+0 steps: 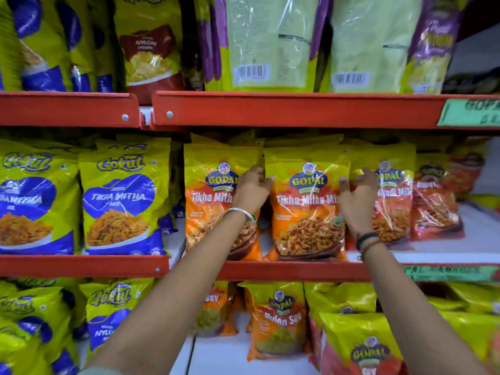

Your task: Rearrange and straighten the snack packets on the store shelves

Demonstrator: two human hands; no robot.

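An orange-yellow Gopal Tikha Mitha Mix packet (305, 212) stands upright on the middle shelf (270, 270). My left hand (251, 190) curls its fingers around that packet's left edge. My right hand (357, 196) clasps its right edge, thumb on the front and fingers reaching behind. A matching packet (208, 212) stands just to the left, partly hidden by my left forearm. Another Gopal packet (395, 201) stands to the right, behind my right hand. More packets stand in rows behind these.
Blue-yellow Gokul packets (121, 201) fill the shelf section to the left. A red packet (433, 212) stands farther right, beside bare white shelf board (479, 234). Large green pouches (270, 44) sit above the upper red rail (270, 109). Nylon Sev packets (276, 320) stand below.
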